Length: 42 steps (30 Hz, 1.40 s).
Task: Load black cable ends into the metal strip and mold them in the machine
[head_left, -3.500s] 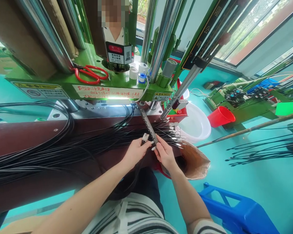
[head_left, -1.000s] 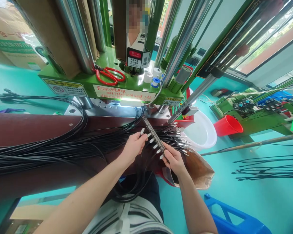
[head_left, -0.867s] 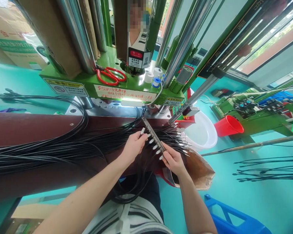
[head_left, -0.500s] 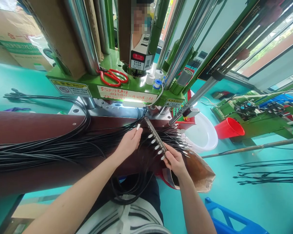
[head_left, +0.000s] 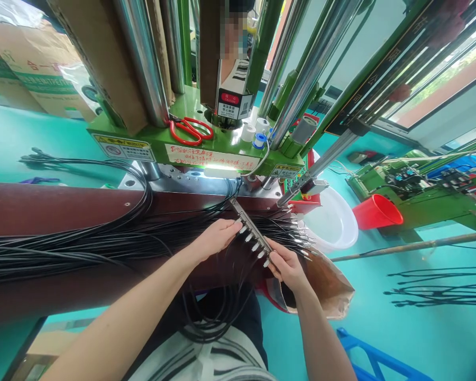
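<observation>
My right hand (head_left: 287, 269) grips the near end of a long metal holder bar (head_left: 250, 233) with several silver cable plugs seated along it. My left hand (head_left: 216, 238) is pinched at the bar's far part, its fingertips on a plug beside the bar. A thick bundle of black cables (head_left: 83, 246) runs from the left across the brown bench (head_left: 43, 209) to the bar, and loops hang down over my lap. More loose plug ends (head_left: 297, 238) lie just right of the bar.
A green press machine (head_left: 198, 145) with steel columns stands behind, with red scissors (head_left: 188, 129) and tape rolls on its ledge. A person stands behind the machine. A white basin (head_left: 335, 225), a red cup (head_left: 376, 211), a brown paper bag (head_left: 327, 286) and a blue stool (head_left: 376, 360) are at right.
My left hand brought a single plug from above the cables down to the bar's far part. The right hand kept its hold on the bar. The camera shifted a little.
</observation>
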### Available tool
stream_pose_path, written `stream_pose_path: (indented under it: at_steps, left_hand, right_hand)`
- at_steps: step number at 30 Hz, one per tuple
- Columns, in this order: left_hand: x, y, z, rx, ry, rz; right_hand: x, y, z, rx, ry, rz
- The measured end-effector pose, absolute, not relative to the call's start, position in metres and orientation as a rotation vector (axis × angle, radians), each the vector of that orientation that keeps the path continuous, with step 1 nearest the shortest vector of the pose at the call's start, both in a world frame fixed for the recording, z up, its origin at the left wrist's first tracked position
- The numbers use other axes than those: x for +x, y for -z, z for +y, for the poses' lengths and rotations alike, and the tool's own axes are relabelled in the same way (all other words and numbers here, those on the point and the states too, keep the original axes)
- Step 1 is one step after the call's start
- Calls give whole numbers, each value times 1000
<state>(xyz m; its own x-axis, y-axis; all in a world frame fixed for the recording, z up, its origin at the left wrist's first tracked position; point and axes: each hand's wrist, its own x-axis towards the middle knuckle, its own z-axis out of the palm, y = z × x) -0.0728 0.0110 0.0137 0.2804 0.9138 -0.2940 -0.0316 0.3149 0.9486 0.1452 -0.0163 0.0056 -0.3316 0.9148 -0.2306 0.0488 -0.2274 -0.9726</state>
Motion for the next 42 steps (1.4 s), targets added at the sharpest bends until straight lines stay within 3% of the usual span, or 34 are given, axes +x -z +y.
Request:
stream_pose_path:
  at_steps: [10, 18, 27, 33, 42]
  left_hand:
    - [-72, -8, 16, 1081, -824, 1090]
    - [-76, -20, 10, 1520, -856, 1412]
    - [-104, -34, -13, 1925, -575, 1516]
    - [-129, -35, -15, 1914, -646, 1565]
    - [-172, -32, 5, 1917, -706, 1720]
  right_hand:
    - [143, -6, -15, -1204, -1660, -1439]
    - [156, -28, -3, -1427, -1671, -1305]
    - [161, -60, 92, -1643, -1493, -2036]
    - [103, -46, 150, -1152, -1036, -2704]
    - [66, -11, 161, -971, -818, -2675]
